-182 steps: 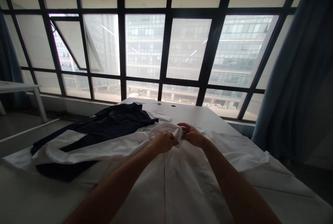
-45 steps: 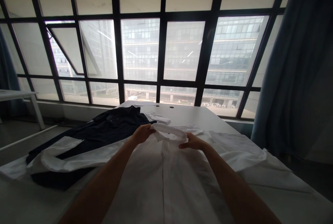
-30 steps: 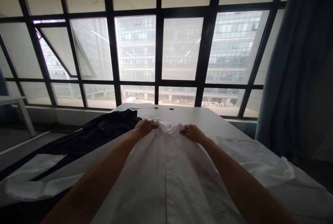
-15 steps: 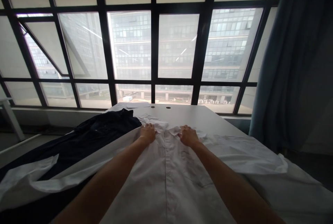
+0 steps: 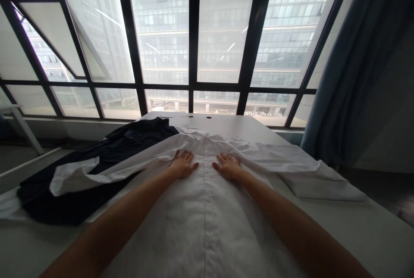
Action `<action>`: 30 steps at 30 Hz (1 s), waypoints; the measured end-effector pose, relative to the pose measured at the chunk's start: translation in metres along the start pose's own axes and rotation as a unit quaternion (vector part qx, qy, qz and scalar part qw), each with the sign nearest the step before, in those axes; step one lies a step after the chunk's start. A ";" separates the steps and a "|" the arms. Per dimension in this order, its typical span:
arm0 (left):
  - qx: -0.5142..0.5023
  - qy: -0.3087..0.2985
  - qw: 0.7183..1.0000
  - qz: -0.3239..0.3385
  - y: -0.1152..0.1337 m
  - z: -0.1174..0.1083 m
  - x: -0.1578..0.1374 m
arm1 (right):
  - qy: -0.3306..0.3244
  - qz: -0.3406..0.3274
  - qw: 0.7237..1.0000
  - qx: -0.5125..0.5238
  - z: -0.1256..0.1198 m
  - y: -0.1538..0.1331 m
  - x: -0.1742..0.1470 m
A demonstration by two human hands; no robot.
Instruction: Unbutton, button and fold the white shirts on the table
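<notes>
A white long-sleeved shirt [image 5: 194, 209] lies spread front side up, its button strip running down the middle and its collar end pointing toward the window. My left hand [image 5: 183, 164] rests flat on the shirt's left chest, fingers spread. Across the button strip, my right hand [image 5: 227, 166] lies flat on the right chest, fingers apart too. Neither hand grips the cloth. One sleeve stretches out to the left over a dark navy garment [image 5: 129, 144]; the other reaches to the right.
The white table [image 5: 258, 129] bears all the clothes and has two dark round holes near its far edge. Beyond it stands a wall of black-framed windows [image 5: 223, 41], one pane tilted out at left. A blue-grey curtain [image 5: 343, 84] hangs at right.
Both hands have let go of the shirt near its collar and slid down toward me, now flat with fingers spread. The camera view has tilted downward.
</notes>
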State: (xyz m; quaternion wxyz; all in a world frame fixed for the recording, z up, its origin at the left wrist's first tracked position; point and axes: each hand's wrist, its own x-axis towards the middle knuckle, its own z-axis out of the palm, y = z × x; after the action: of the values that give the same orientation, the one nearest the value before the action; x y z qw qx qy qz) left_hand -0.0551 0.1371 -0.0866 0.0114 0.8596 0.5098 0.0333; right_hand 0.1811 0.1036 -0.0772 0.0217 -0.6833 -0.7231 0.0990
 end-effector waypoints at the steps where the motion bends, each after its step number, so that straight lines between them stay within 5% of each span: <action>1: 0.000 -0.002 1.000 0.000 -0.001 0.000 0.004 | 0.001 0.000 1.000 -0.001 0.000 0.001 0.004; 19: -0.024 0.011 1.000 -0.014 -0.052 0.012 0.124 | 0.035 -0.007 0.999 -0.006 -0.007 0.029 0.135; 26: 0.016 0.043 0.999 -0.026 -0.029 0.003 0.101 | 0.101 0.012 0.989 -0.105 -0.014 0.007 0.099; 30: -0.032 0.031 0.999 0.014 0.007 -0.005 0.044 | 0.077 -0.084 0.991 -0.067 -0.007 -0.008 0.037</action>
State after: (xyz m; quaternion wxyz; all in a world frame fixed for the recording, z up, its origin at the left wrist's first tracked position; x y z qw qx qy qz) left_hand -0.0286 0.1721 -0.0795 0.0225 0.8643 0.4965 0.0766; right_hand 0.1721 0.1405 -0.0731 0.0400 -0.6260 -0.7788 -0.0045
